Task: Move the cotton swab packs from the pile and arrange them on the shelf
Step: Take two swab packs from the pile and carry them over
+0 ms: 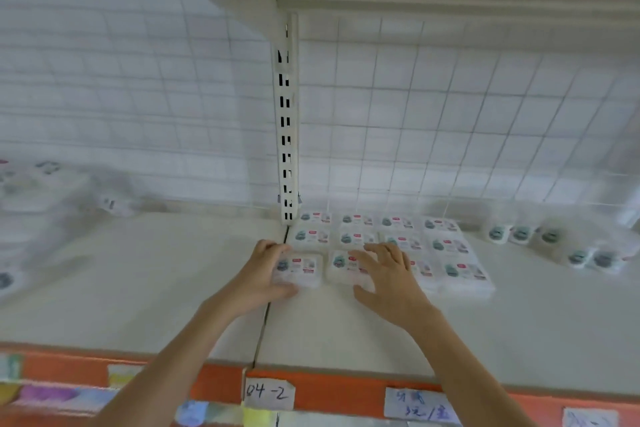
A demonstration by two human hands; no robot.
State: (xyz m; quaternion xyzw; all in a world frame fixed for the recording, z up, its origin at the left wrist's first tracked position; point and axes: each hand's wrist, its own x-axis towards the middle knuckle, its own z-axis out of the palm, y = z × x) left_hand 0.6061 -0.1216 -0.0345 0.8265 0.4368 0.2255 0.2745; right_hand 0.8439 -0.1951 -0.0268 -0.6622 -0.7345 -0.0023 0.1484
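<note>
White cotton swab packs with teal and red labels lie flat in neat rows on the shelf board, just right of the upright post. My left hand grips the front-left pack by its left side. My right hand rests with fingers spread on top of the neighbouring front pack. A loose pile of packs sits blurred at the far left of the shelf.
A slotted white upright divides the two shelf bays, with wire grid backing behind. Round tubs stand in a line at the back right. An orange shelf edge with paper labels runs along the front; another shelf hangs overhead.
</note>
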